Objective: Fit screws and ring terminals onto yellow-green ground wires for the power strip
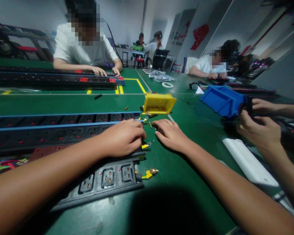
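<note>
My left hand (127, 135) lies across the long black power strips, fingers curled down over the end of one power strip (71, 133). Just below its fingertips a yellow wire with a ring terminal (145, 146) sticks out. My right hand (170, 132) rests on the green table, its fingers bent around something dark that I cannot make out. Small brass screws (150, 125) lie between the two hands. Nearest me, another black power strip (109, 178) has a brass bolt (154, 171) on its yellow-green wire.
A yellow bin (159, 103) with small brass parts stands beyond my hands. To the right are a blue bin (221, 101), a white bar (250, 163) and a co-worker's hands (259, 127) holding a black part. Another person works across the table at black strips (54, 80).
</note>
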{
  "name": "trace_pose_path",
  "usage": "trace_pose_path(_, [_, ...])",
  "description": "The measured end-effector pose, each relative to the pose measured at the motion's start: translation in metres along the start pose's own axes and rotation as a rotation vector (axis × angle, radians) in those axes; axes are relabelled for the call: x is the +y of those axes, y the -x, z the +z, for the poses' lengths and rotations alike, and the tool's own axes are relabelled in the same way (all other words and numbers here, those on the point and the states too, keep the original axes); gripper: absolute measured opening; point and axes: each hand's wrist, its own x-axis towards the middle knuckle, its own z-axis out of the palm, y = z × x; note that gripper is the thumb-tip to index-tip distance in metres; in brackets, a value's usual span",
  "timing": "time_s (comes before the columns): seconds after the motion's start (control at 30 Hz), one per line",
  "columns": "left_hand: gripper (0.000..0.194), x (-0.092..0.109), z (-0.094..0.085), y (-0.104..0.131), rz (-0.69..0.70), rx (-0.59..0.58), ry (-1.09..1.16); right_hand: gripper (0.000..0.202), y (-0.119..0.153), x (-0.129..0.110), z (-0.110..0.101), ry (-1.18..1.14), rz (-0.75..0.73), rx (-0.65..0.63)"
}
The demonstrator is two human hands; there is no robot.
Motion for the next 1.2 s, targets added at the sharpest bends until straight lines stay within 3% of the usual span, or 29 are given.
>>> trace_pose_path(0.13, [0.025,0.0,0.0,0.0,0.0,0.001,0.0,0.049,0.0,0.001,0.003,0.002,-0.026,-0.065])
trace_pose_path(0.23, [0.025,-0.001,0.001,0.0,0.002,-0.001,0.003,0.047,0.0,0.001,0.001,-0.102,-0.057,0.002])
trace_pose_path(0.3, [0.025,-0.001,0.001,0.0,0.001,0.003,0.002,0.045,0.002,0.0,-0.004,-0.339,-0.06,0.103])
trace_pose_path(0.37, [0.025,-0.001,0.001,0.0,0.002,0.003,0.003,0.044,0.005,-0.004,-0.01,-0.75,0.008,0.158])
trace_pose_path(0.47, [0.025,-0.001,0.001,0.001,0.007,0.004,0.006,0.049,0.012,-0.014,-0.021,-1.495,0.185,0.018])
trace_pose_path(0.53, [0.025,-0.001,0.001,0.001,0.008,0.006,0.006,0.051,0.016,-0.02,-0.027,-1.758,0.216,-0.11])
trace_pose_path(0.77, [0.025,-0.001,0.002,-0.001,0.001,-0.006,0.005,0.057,0.017,-0.026,-0.03,-1.997,0.236,-0.259])
trace_pose_path(0.9, [0.025,-0.001,0.002,-0.001,-0.009,-0.009,0.009,0.058,0.018,-0.024,-0.027,-1.925,0.203,-0.268])
trace_pose_path(0.97, [0.025,-0.001,0.002,0.0,-0.013,-0.01,0.009,0.057,0.018,-0.021,-0.023,-1.734,0.169,-0.156])
trace_pose_path(1.07, [0.025,-0.001,0.002,0.0,-0.014,-0.012,0.012,0.049,0.016,-0.014,-0.014,-1.07,0.05,0.079])
trace_pose_path(1.13, [0.024,-0.001,0.002,0.0,-0.012,-0.009,0.012,0.047,0.013,-0.012,-0.009,-0.561,-0.028,0.085])
trace_pose_path(1.2, [0.024,-0.001,0.002,0.0,-0.007,-0.005,0.011,0.051,0.01,-0.014,-0.005,-0.262,-0.011,0.004])
